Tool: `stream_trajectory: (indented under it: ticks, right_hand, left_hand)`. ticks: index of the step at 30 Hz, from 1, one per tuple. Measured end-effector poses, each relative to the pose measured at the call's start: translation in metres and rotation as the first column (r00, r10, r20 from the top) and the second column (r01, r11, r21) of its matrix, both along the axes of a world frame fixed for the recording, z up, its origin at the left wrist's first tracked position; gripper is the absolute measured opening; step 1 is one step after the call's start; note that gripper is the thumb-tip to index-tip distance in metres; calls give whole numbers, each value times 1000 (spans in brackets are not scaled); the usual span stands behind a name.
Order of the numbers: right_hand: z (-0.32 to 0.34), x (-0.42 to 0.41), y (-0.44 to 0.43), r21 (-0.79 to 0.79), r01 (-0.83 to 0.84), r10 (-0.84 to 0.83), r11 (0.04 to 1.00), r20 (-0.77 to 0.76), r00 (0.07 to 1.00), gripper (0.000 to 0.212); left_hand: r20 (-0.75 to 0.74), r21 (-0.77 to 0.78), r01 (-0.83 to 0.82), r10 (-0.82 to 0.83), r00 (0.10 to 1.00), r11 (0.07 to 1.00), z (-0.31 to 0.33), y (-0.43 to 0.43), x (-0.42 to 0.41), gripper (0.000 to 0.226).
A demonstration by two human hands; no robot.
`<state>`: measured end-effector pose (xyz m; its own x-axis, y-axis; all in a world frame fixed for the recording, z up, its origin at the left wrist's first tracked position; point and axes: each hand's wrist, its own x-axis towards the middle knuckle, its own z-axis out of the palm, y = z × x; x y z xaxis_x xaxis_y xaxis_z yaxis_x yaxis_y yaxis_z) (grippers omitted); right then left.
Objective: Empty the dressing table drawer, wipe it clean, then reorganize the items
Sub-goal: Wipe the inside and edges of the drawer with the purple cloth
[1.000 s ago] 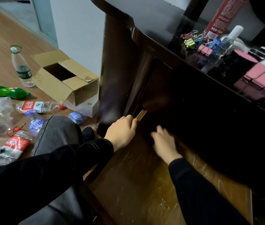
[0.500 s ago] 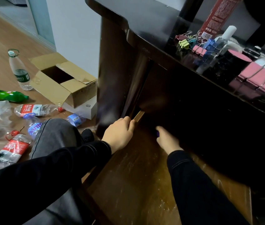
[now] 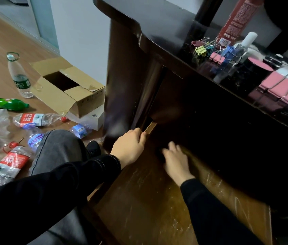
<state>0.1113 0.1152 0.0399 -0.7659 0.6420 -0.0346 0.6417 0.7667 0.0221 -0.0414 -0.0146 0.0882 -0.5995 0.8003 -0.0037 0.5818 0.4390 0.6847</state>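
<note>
The dressing table drawer (image 3: 148, 200) is pulled out toward me, its scratched brown bottom bare where I can see it. My left hand (image 3: 129, 147) grips the drawer's left side wall near the back. My right hand (image 3: 175, 161) is inside the drawer near the back, blurred, fingers spread low over the bottom, with nothing visible in it. The back of the drawer is in deep shadow. On the dark tabletop (image 3: 157, 23) lie several small coloured binder clips (image 3: 210, 50), a large pink clip (image 3: 281, 87), a red tube (image 3: 235, 20), a clear bottle (image 3: 242, 46) and a black jar (image 3: 256, 68).
On the wooden floor at left sits an open cardboard box (image 3: 79, 98) on a white box. Around it are several plastic bottles: one upright (image 3: 18, 76), a green one (image 3: 3, 103) lying down, others crushed. My knee (image 3: 56, 147) is beside the drawer.
My right hand reached deep under the tabletop, then drew back toward me with fingers spread. My left hand stayed on the drawer's side wall.
</note>
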Motion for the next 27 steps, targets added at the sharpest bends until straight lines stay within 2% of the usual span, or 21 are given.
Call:
stream_trajectory:
  ticks: [1,3,4,6,8,10,11,14,16,19,21,25,27]
  right_hand:
    - [-4,8,-8,23,-66,65,998,14,998,52]
    - [-9,16,-1,2,-94,94,996,7,996,56]
    - [-7,15,9,-7,-50,49,999,-9,999,56]
    - [7,3,27,-142,154,-160,978,-35,986,54]
    - [15,-10,32,-172,220,-228,960,-27,973,51]
    - [16,-18,16,-106,160,-161,981,2,987,44]
    - [9,-15,4,-48,79,-78,996,24,997,43]
    - [-6,8,-16,-1,-113,113,994,58,992,54]
    - [-2,8,-2,-5,-84,84,996,35,996,56]
    - [14,-9,11,-45,116,-117,992,-14,993,53]
    - [12,-18,-3,-26,68,-67,997,25,997,54]
    - [-7,0,-38,-64,-152,157,986,84,984,64]
    - [-3,0,-25,-46,-117,119,992,49,992,64]
  left_hand:
    - [-2,3,-1,1,1000,1000,0,1,0,38]
    - [-5,4,-2,2,1000,1000,0,1,0,38]
    - [-3,2,-1,1,1000,1000,0,1,0,37]
    - [3,-1,0,0,1000,1000,1,1,0,37]
    - [7,-3,0,0,1000,1000,3,0,0,37]
    - [11,-3,-1,1,1000,1000,3,0,0,38]
    - [10,-1,-2,2,1000,1000,3,0,0,37]
    - [-3,4,-2,2,1000,1000,3,0,0,37]
    - [-3,-2,1,-1,1000,1000,3,-1,0,37]
    - [14,-8,1,-1,1000,1000,5,-2,1,38]
    - [13,-9,-3,3,1000,1000,5,-2,1,37]
    - [15,4,-3,3,1000,1000,4,-1,0,37]
    - [34,8,-2,2,999,1000,4,-1,0,38]
